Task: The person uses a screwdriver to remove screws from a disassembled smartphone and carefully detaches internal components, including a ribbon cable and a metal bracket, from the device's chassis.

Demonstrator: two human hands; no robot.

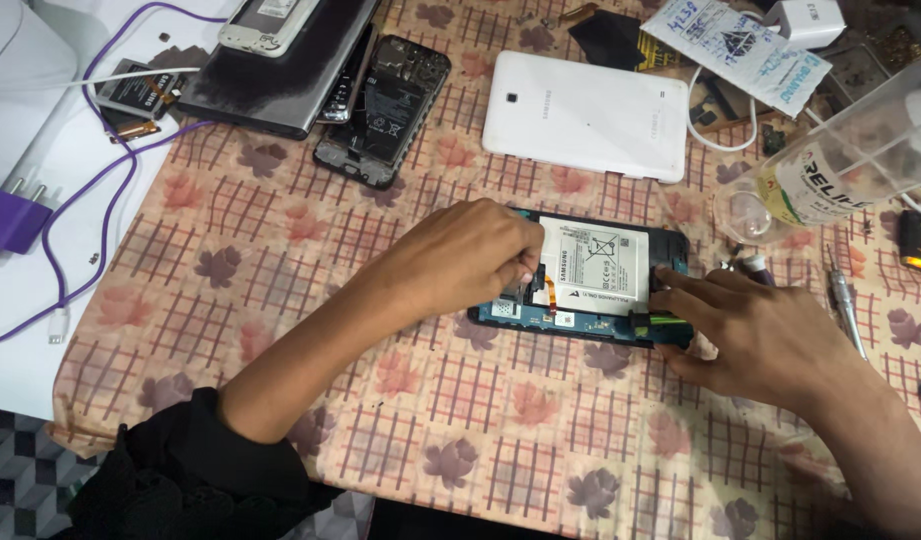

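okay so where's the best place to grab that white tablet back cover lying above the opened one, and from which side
Probably by its two long edges. The white back cover lies flat on the patterned cloth, so nothing sticks up to pinch. Come from above at its near long edge, which looks bare; a white cable crowds the right end, and an opened phone sits to the left.

A single head-worn camera looks steeply down and forward over the bench (pixel 280 300) from close above (the only view). The fingers (pixel 525 262) sit near frame centre, with clutter beyond them toward the top edge.
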